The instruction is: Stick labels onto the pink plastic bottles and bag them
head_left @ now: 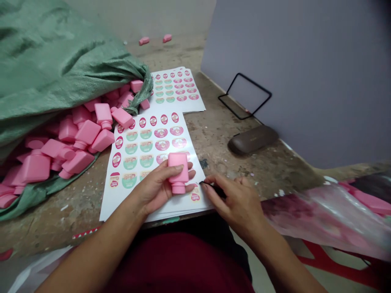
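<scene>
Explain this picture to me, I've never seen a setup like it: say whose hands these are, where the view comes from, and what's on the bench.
There is no machine here. This is one view from a camera worn on a person's head, looking forward and down at their own two bare hands.

The left hand holds a pink bottle, its neck pointing toward the person. The right hand pinches a thin black tool at the edge of a label sheet.

On the bench are a second label sheet, a green sack with loose pink bottles spilling out, a glasses case and a black wire frame.
</scene>
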`<state>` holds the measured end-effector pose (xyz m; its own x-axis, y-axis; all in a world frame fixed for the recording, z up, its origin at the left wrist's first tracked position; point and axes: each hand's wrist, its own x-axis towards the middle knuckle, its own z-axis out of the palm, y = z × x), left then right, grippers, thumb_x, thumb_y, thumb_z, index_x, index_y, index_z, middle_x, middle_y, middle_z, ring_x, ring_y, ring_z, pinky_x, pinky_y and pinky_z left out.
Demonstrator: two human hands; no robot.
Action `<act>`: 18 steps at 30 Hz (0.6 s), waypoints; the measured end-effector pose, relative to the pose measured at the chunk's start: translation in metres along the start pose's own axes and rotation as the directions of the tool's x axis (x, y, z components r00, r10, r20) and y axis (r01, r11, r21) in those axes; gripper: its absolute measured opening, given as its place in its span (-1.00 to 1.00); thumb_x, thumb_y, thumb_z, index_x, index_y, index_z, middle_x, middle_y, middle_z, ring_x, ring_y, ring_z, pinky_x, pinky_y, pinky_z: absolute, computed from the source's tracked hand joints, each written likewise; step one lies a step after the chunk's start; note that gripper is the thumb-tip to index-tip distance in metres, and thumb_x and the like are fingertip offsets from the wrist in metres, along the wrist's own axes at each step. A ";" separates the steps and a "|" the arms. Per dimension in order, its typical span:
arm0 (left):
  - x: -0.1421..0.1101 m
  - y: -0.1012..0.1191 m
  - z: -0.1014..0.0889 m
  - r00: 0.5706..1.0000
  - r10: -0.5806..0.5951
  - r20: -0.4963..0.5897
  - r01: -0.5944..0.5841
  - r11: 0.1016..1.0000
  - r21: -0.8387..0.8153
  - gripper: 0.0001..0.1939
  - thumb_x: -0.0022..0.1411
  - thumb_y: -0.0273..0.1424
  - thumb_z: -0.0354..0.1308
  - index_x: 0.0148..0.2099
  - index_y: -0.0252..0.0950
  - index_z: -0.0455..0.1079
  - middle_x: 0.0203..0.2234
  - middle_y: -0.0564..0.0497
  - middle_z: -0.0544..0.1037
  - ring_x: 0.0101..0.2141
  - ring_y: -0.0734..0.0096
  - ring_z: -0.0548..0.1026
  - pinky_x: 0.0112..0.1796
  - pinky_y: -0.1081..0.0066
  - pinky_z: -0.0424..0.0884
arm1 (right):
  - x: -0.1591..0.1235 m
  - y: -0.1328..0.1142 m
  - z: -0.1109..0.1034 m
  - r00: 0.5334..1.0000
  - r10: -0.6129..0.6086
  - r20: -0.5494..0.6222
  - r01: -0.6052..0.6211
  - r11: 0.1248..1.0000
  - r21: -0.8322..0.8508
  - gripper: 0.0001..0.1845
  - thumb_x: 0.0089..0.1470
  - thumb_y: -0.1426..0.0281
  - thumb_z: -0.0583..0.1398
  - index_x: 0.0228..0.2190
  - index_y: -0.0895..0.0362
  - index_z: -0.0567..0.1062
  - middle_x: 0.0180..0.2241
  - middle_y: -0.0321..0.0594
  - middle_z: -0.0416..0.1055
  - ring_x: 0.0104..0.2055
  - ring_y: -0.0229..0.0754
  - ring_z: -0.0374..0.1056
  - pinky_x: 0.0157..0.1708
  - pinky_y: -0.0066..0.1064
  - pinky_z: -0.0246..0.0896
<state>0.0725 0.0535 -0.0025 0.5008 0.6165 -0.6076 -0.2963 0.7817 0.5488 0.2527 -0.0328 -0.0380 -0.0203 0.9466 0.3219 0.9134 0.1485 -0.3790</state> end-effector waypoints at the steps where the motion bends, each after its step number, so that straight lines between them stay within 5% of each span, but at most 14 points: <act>1: 0.001 0.000 0.000 1.000 0.001 -0.004 -0.001 1.000 -0.023 -0.60 0.20 -0.58 0.17 0.11 -0.40 0.37 0.01 -0.27 0.51 -0.12 0.19 0.58 -0.14 0.23 0.57 | 0.001 -0.001 0.000 1.000 -0.024 -0.008 0.024 0.999 -0.023 -0.79 0.23 0.35 0.10 -0.40 0.09 0.48 -0.56 -0.34 0.48 -0.59 -0.23 0.15 -0.39 -0.31 -0.07; 9: 0.001 -0.004 -0.001 0.999 0.055 0.001 -0.054 0.995 -0.087 -0.61 0.22 -0.59 0.14 0.11 -0.51 0.36 -0.10 -0.29 0.58 -0.17 0.18 0.61 -0.19 0.34 0.57 | 0.006 -0.008 0.006 0.996 -0.067 -0.055 0.065 0.997 -0.040 -0.71 0.26 0.30 0.11 -0.48 0.10 0.43 -0.55 -0.35 0.47 -0.60 -0.26 0.16 -0.39 -0.32 -0.13; 13: 0.000 -0.004 -0.001 0.998 0.057 -0.002 -0.057 0.995 -0.086 -0.60 0.22 -0.57 0.16 0.11 -0.48 0.37 -0.08 -0.28 0.58 -0.16 0.17 0.60 -0.13 0.21 0.57 | 0.002 -0.002 0.005 1.000 0.019 -0.007 -0.019 0.999 0.030 -0.79 0.25 0.33 0.11 -0.41 0.10 0.45 -0.53 -0.36 0.48 -0.56 -0.24 0.26 -0.38 -0.34 -0.06; 18: 0.000 -0.005 -0.002 0.998 0.058 0.003 -0.058 0.995 -0.075 -0.59 0.21 -0.56 0.19 0.12 -0.39 0.37 -0.02 -0.24 0.56 -0.12 0.16 0.58 -0.06 0.08 0.54 | 0.001 -0.002 0.000 1.000 -0.022 -0.002 0.022 0.999 -0.046 -0.77 0.26 0.33 0.09 -0.42 0.09 0.45 -0.58 -0.36 0.46 -0.59 -0.24 0.16 -0.38 -0.32 -0.11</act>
<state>0.0719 0.0499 -0.0059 0.4851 0.6607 -0.5729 -0.3852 0.7496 0.5383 0.2510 -0.0317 -0.0372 -0.0394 0.9425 0.3318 0.9307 0.1555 -0.3312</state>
